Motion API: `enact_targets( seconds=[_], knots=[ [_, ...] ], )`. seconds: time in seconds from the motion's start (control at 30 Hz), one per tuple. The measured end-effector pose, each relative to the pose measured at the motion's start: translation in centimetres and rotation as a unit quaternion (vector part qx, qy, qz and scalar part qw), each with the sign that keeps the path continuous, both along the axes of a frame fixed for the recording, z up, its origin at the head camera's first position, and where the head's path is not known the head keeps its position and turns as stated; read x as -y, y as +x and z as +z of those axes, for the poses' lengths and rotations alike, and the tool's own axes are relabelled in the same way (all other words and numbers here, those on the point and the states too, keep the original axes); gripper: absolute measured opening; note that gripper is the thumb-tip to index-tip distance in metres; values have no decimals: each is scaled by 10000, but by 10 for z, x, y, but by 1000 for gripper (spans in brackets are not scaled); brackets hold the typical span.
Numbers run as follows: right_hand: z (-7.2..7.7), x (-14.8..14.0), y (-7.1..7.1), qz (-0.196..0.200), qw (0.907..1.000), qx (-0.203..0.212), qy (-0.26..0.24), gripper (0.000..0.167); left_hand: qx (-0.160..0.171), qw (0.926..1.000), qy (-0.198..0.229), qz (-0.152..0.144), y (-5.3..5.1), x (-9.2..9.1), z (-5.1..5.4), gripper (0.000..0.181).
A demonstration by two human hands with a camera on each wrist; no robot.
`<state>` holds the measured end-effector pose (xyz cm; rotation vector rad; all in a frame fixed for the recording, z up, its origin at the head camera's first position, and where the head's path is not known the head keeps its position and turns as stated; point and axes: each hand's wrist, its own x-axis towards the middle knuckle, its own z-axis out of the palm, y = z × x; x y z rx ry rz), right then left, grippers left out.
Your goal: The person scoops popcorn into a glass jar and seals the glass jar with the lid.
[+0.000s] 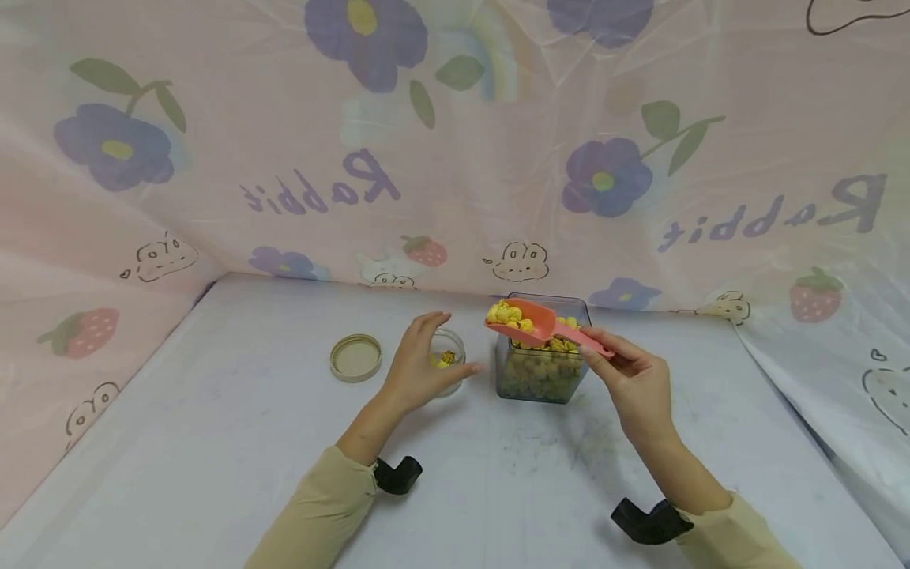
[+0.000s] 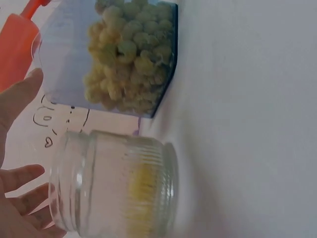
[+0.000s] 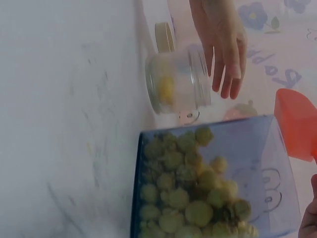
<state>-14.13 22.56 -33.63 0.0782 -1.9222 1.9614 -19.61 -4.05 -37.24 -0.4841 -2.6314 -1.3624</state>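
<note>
On the left side of the white table (image 1: pixel 199 427), a round beige lid (image 1: pixel 356 358) is lying with its hollow inner side up, near to the jar but apart from it. Next comes the left hand (image 1: pixel 415 365), below it a beige sleeve (image 1: pixel 313 506) with a small black curved piece (image 1: pixel 400 476) at the wrist. Its fingers are spread wide, the thumb well away from them, and it has hold of nothing; it is at the mouth of a clear round glass jar (image 2: pixel 109 173), but whether some finger touches the rim I cannot tell. The jar stands upright and has a little yellow popcorn (image 1: pixel 446 359) at its bottom. More to the right, a coral-red plastic scoop (image 1: pixel 543 320), loaded with yellow popcorn at its front, is held above a transparent bluish plastic box (image 3: pixel 255 148). This square box stands beside the jar, with a lot of popcorn inside. At the far right, the right hand (image 1: pixel 636 387) pinches the scoop's handle between thumb and curled fingers. Behind everything hangs a pink curtain (image 1: pixel 469 174) with purple flowers and mirrored "Rabbit" letters
</note>
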Motion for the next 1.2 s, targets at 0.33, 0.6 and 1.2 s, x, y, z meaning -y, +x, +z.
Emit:
enact_targets(
  seconds=[0.33,0.6,1.2],
  knots=[
    [-7,17,6,164,9999,-15,-32,31,122,9999,35,-81,-1,12,-10,94],
    [-10,27,6,199,9998,36,-44,32,26,10000,8,-30,0,19,-16,93],
    [-29,42,5,262,9972,249,651,31,324,9975,535,-325,-7,32,-33,86]
  ],
)
